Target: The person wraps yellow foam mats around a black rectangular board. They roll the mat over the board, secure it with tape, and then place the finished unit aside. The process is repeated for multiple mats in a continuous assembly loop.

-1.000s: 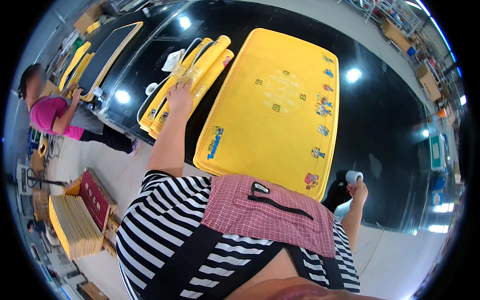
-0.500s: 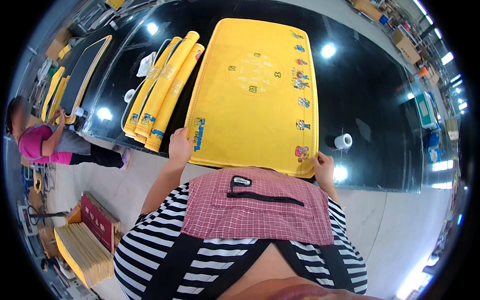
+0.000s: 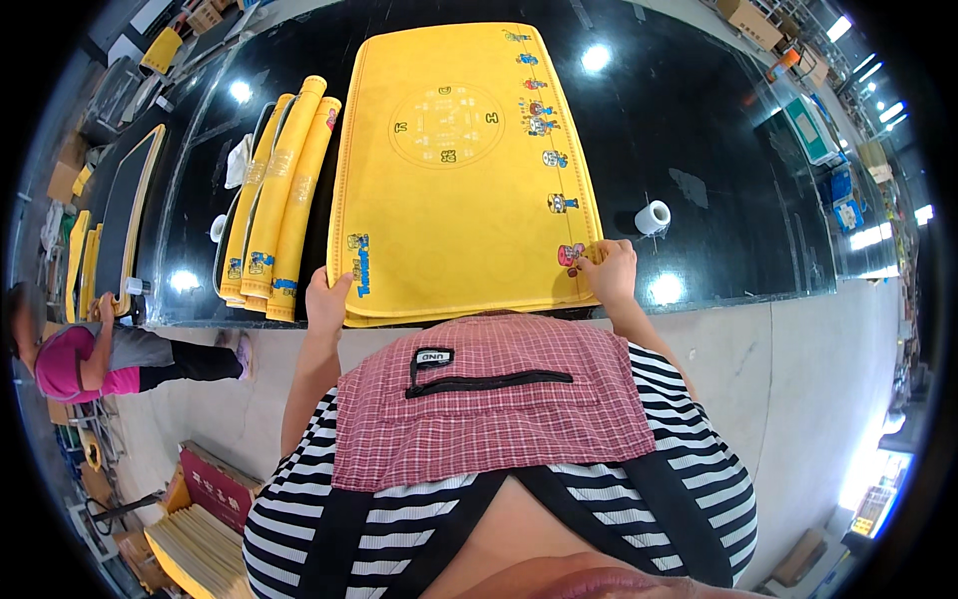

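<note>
A yellow mat [image 3: 454,235] with rounded corners lies flat on the black table in front of me. It has a circle design in its middle and small cartoon figures down its right side. Another yellow layer shows under its near edge. My left hand [image 3: 327,301] grips the left edge near the close corner, thumb on top. At the right edge, by a pink figure, my right hand [image 3: 611,272] is closed on the mat, its fingertips over the border. Left of the mat lie several rolled yellow mats [image 3: 267,200] side by side.
White tape rolls [image 3: 653,217] stand on the black table [image 3: 699,120]. A co-worker in a pink top [image 3: 75,354] stands at the left beside more mats [image 3: 130,215]. A box of stacked yellow sheets [image 3: 195,549] sits on the floor at lower left.
My right hand has moved from below the near right corner up onto the mat's right edge. My left hand stays at the left edge. The whole view has shifted.
</note>
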Action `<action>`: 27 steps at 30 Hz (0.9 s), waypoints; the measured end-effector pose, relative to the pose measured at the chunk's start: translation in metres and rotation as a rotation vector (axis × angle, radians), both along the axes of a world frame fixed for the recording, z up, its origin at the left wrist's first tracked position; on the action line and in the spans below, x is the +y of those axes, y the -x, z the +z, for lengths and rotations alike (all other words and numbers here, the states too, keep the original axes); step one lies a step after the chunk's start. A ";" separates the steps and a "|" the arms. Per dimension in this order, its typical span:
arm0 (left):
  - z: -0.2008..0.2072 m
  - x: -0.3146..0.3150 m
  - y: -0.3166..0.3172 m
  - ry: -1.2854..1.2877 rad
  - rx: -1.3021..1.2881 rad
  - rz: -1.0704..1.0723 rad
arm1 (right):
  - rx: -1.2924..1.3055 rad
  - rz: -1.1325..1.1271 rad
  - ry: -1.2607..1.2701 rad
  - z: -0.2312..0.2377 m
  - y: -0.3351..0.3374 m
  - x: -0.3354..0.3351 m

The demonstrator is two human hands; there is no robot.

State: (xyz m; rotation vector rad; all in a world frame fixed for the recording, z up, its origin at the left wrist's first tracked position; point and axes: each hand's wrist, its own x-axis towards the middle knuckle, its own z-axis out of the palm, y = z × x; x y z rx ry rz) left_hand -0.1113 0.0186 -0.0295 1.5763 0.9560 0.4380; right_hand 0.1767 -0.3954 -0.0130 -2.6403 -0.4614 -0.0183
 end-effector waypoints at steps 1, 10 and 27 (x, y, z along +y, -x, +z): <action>0.000 -0.001 -0.001 0.043 -0.019 0.012 | 0.048 -0.042 -0.003 0.001 -0.004 0.003; 0.000 -0.018 -0.003 0.009 0.007 0.032 | 0.281 -0.177 0.050 0.011 -0.030 0.018; 0.005 -0.010 0.004 0.780 -0.363 0.139 | 1.116 -0.205 -0.956 0.019 -0.023 0.010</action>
